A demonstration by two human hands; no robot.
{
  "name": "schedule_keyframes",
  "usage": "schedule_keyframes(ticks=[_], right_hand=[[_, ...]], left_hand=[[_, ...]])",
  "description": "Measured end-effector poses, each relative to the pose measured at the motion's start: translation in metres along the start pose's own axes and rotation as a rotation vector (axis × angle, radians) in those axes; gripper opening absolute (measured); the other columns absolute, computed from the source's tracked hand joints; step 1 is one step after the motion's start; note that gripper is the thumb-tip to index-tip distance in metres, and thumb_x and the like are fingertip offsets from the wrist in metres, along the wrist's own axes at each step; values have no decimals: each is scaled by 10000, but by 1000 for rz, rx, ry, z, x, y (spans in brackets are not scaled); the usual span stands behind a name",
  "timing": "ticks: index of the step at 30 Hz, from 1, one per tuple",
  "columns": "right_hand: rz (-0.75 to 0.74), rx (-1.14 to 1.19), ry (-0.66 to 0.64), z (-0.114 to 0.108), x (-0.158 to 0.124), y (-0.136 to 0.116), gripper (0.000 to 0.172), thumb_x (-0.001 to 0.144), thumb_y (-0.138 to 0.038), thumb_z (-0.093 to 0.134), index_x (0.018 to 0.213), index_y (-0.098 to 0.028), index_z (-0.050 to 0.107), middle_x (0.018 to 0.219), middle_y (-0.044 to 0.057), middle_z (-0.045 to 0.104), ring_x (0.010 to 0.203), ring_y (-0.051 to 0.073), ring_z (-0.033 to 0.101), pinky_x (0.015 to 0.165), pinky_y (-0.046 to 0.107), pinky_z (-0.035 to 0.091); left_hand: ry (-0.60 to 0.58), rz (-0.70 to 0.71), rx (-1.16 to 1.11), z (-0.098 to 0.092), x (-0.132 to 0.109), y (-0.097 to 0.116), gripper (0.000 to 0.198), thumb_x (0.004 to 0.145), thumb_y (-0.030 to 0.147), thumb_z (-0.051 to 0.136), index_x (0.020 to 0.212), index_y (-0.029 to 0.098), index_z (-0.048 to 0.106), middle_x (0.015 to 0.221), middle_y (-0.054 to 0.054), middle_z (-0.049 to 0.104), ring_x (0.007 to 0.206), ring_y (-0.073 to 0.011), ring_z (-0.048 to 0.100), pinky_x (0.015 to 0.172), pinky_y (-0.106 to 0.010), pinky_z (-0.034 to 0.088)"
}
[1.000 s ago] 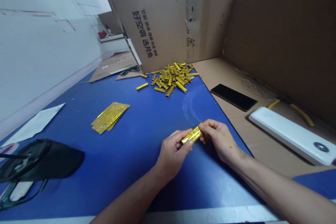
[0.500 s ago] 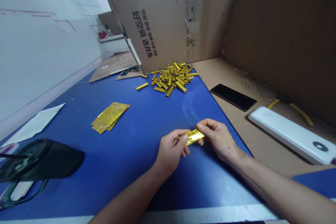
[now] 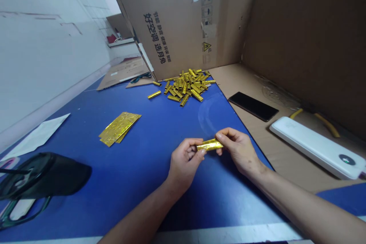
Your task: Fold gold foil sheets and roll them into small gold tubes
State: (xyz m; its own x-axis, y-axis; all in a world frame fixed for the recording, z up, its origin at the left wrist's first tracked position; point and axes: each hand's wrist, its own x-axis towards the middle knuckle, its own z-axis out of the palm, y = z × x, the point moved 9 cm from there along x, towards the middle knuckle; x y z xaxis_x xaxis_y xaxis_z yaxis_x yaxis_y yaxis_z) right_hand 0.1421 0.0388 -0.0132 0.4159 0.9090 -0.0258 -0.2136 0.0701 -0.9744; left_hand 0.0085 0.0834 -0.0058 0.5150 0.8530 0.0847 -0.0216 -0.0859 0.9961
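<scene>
While left hand (image 3: 182,163) and right hand (image 3: 239,151) clamp grip on shiny gold-foil strip (image 3: 210,145), hollow foil tubes (image 3: 184,88) heaped far.

Clock centred on held gold piece (image 3: 211,145). Bare desk (image 3: 215,194) down 6, between left hand (image 3: 183,162) and right hand (image 3: 240,150). Passage at 10, between gold sheets (image 3: 120,127) and loose tube (image 3: 154,95). Blocked at 11: tube heap (image 3: 185,87), upright cardboard (image 3: 183,19) behind. Phone (image 3: 254,106) 1–2; white power bank (image 3: 311,146) 3.
</scene>
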Motion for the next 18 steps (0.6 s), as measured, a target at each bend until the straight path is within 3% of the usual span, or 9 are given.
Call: schedule_keyframes(ticks=[5,11,18], right_hand=[[-33,-137,-69,8,-4,-4,200,668,-349,632,721,-160,592,521,-22,578,471,100,510,493,231,404],[-81,-222,-45,5,-5,-7,166,700,-334,602,709,-169,597,515,-29,563,481,101,509,497,225,388],[-190,-355,-47,8,-11,-19,141,741,-292,555,680,-169,588,559,-25,538,500,99,503,497,222,390]], left_hand=[[31,11,9,-3,1,2,175,716,219,575,856,117,557,874,-62,599,668,-113,592,577,-226,485],[47,-103,-41,-4,4,-2,191,695,243,582,822,107,541,615,-10,601,537,-96,563,506,-201,447],[76,-161,-49,-7,5,-7,172,660,237,591,761,105,548,589,2,572,500,-71,518,489,-183,413]])
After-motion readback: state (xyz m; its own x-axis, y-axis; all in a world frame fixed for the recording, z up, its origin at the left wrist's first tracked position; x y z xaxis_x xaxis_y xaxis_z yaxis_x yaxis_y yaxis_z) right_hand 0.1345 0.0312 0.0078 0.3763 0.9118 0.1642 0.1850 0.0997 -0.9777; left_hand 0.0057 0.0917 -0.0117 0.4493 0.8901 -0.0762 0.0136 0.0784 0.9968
